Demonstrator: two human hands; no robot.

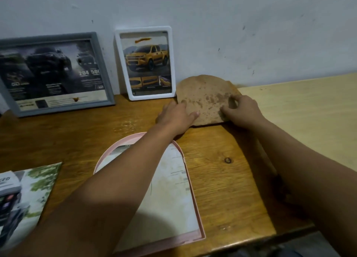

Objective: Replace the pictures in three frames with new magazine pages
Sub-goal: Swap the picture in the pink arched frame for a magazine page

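Note:
A brown arched backing board (204, 94) lies on the wooden table near the wall. My left hand (176, 115) rests on its left edge with fingers spread. My right hand (239, 109) presses on its right side, fingers curled over the surface. Neither hand clearly lifts the board. In front of me lies a pink arched frame (199, 214) face down, with a pale magazine page (170, 189) inside it, partly covered by my left forearm. A grey frame (56, 73) and a white frame (146, 63), both showing truck pictures, lean against the wall.
A magazine (23, 195) with a vehicle picture lies at the left front edge of the wooden table (222, 179). A lighter wooden surface (309, 117) adjoins on the right. The grey wall stands right behind the frames.

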